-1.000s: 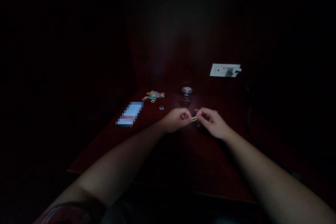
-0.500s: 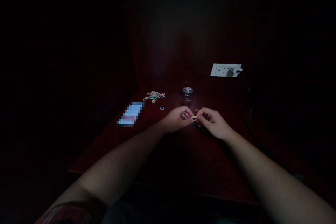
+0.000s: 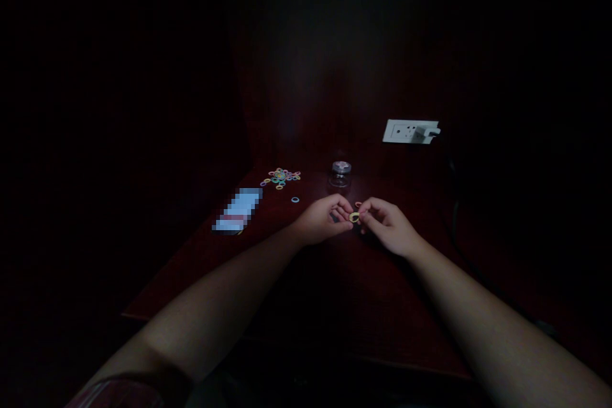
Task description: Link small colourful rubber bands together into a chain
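A small yellow hair tie (image 3: 354, 217) is between my hands above the dark red table, its loop facing me. My right hand (image 3: 388, 224) pinches its right side between thumb and fingertips. On the other side, my left hand (image 3: 324, 219) has thumb and fingers curled round the left edge of the loop. Just behind my fingers lies a pinkish-red hair tie (image 3: 358, 204), partly hidden. A light blue hair tie (image 3: 295, 199) rests on the table to the left of my left hand.
A clear lidded jar (image 3: 341, 175) stands beyond my hands. Several colourful hair ties (image 3: 282, 177) lie in a heap at the back left, near a blurred-out phone-like rectangle (image 3: 239, 209). On the wall is a socket (image 3: 410, 132) with a plug and cable.
The yellow hair tie's loop has tilted and looks rounder from my side. Both hands keep nearly the same place; the whole view has shifted slightly.
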